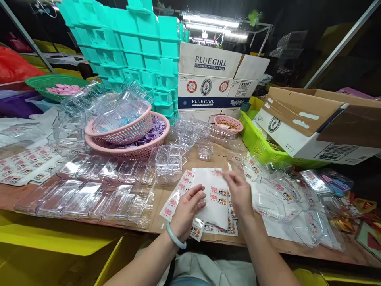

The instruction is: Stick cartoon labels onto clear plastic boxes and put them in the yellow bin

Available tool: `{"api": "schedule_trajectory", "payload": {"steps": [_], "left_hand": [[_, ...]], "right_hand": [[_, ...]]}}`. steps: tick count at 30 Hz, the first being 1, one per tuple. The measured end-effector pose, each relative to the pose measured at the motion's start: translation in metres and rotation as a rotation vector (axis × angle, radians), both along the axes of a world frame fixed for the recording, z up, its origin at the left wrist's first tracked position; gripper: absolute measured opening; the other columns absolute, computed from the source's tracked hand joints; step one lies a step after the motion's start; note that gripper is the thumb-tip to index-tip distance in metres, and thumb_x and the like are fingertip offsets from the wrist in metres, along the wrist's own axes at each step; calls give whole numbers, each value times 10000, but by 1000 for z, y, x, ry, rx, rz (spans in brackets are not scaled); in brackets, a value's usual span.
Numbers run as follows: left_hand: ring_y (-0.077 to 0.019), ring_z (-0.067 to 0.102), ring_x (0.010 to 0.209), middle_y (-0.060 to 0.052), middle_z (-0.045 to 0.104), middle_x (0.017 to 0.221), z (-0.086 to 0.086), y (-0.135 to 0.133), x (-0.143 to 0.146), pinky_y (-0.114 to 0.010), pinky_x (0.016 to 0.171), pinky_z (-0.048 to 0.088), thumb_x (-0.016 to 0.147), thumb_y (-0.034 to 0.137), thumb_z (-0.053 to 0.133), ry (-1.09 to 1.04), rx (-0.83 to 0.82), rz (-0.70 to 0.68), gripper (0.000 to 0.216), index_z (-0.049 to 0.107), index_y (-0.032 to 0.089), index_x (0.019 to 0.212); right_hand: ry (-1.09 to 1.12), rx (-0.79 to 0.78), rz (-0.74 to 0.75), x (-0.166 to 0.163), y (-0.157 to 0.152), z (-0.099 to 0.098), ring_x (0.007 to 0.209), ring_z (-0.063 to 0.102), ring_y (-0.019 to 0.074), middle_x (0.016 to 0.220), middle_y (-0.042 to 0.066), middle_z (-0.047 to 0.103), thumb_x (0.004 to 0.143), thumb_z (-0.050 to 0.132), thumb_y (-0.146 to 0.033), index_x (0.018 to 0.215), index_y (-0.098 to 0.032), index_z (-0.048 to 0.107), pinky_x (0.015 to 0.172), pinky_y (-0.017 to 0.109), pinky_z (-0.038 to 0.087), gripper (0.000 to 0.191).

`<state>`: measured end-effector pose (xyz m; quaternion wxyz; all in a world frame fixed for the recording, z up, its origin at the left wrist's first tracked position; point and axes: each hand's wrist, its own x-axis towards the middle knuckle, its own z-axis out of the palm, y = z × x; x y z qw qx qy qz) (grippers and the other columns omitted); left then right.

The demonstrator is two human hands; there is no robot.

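Observation:
My right hand (pixel 240 191) is closed in a pinch at the top right of a white sticker sheet (pixel 205 176). A clear sticker with blurred pink print (pixel 217 173) hangs at its fingertips. Several cat stickers with pink lettering (pixel 222 192) remain on the sheet below it. Over the sheet's left side is my left hand (pixel 189 208), fingers loosely bent and apart, holding nothing I can see. More printed sheets (pixel 169 207) lie fanned out underneath. A pale bangle (pixel 175 238) circles the left wrist.
Clear plastic cases (pixel 86 198) lie in rows at left, with more cases bearing stickers (pixel 282 194) at right. Pink baskets (pixel 127 149) hold purple pieces and clear parts. Behind stand teal crates (pixel 137 47), a beer carton (pixel 205 87) and a green basket (pixel 256 141) under another carton.

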<state>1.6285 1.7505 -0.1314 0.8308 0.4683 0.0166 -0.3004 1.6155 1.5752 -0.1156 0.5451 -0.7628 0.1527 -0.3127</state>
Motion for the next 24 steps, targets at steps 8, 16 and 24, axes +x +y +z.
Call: {"api": "schedule_trajectory", "payload": {"steps": [8, 16, 24], "left_hand": [[-195, 575, 993, -117, 631, 1146, 7, 3, -10, -297, 845, 455, 769, 405, 674, 12, -23, -119, 309, 685, 167, 965], [-199, 589, 988, -138, 626, 1135, 10, -2, 5, -309, 886, 447, 759, 413, 694, 30, -76, -73, 335, 672, 142, 955], [-296, 576, 1138, -190, 463, 1350, 26, -34, 59, -432, 883, 491, 720, 721, 543, 226, -281, -101, 898, 193, 329, 1448]], "right_hand": [[137, -261, -75, 169, -51, 14, 928, 606, 236, 1091, 91, 662, 613, 686, -203, 1302, -236, 420, 837, 377, 450, 740], [-69, -213, -124, 178, -47, -6, 692, 552, 142, 796, -3, 613, 701, 547, -232, 1251, -159, 377, 747, 300, 444, 581], [-409, -84, -152, 89, -5, 9, 771, 576, 124, 861, 1, 577, 804, 585, -269, 1184, -227, 360, 731, 262, 459, 443]]}}
